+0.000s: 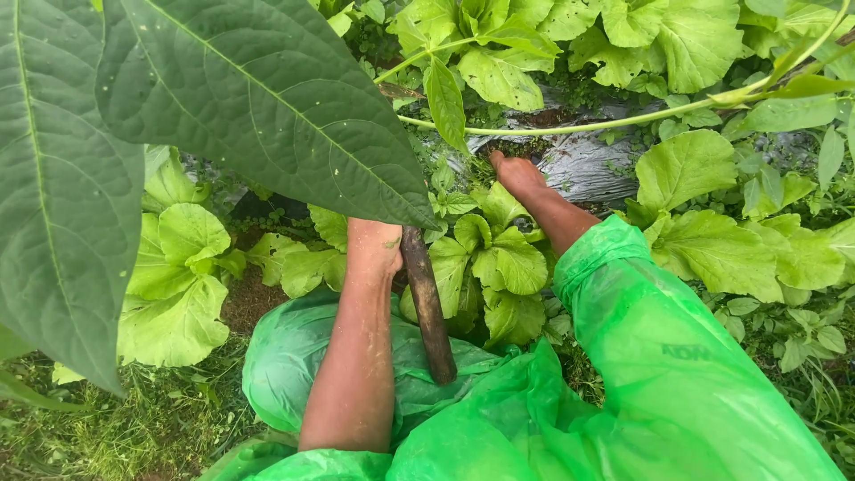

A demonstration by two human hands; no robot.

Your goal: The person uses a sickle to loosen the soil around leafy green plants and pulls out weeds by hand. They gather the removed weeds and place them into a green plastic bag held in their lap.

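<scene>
My left hand [374, 245] grips the top of a dark wooden tool handle [429, 307] that slants down toward my lap; its upper end and my fingers are hidden under a large dark leaf [258, 89]. My right hand [517, 174] reaches forward into a leafy light-green plant [499, 263], fingers pressed down among small weeds at its base beside the silver plastic mulch [588, 165]. What the right fingers hold is hidden by leaves. Both arms come out of green plastic raincoat sleeves [659, 356].
More light-green leafy plants stand at the left [178, 276] and right [721, 240]. A long pale stem [588, 126] crosses above the mulch. Bare soil [245, 303] shows at the left, with grass [134, 428] at bottom left.
</scene>
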